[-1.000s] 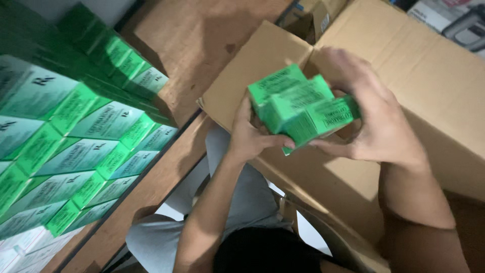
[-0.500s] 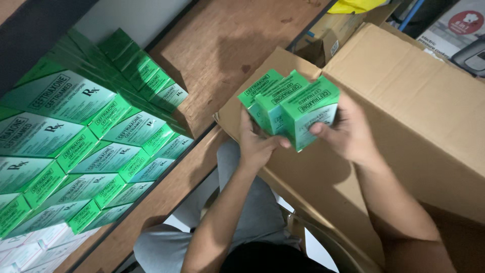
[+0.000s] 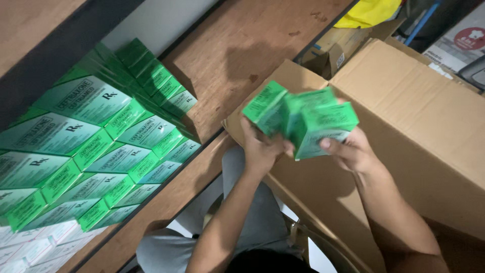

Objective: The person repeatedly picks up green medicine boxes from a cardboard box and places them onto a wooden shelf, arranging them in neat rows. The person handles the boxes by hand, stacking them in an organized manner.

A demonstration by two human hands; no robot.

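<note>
Dim indoor light, soft shadows on the wooden shelf (image 3: 237,55), motion blur on the held green boxes (image 3: 303,121)

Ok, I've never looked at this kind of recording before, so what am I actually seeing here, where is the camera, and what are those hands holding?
There is no machine here: a person works with bare hands, and the one camera sits on their head, looking down. The left hand and the right hand together grip a bunch of small green cartons, raised in front of a large open cardboard box. The cartons are slightly blurred, so I cannot count them. To the left, a wooden shelf carries neat rows of the same green cartons, with some paler boxes at the bottom corner. Below the arms you see the person's grey-clothed legs.
</note>
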